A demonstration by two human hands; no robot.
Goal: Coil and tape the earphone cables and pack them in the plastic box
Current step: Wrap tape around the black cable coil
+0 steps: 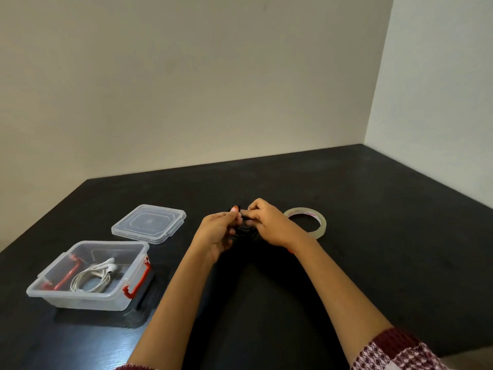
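L hand [217,233] & R hand [269,227] meet over mid desk [360,249], fingers [234,210] of both curled, pinching a black earphone cable [243,231] bunched between them. Tape roll [321,222] lies flat just R of the R hand. Plastic box [80,303] sits well L, open, w/ 1 coiled white earphone set [90,280] inside; lid [149,224] lies just beyond it.

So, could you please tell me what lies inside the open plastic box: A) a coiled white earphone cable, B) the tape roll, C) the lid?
A: the white earphone cable lies coiled in the plastic box; the tape roll and lid rest on the table outside it.
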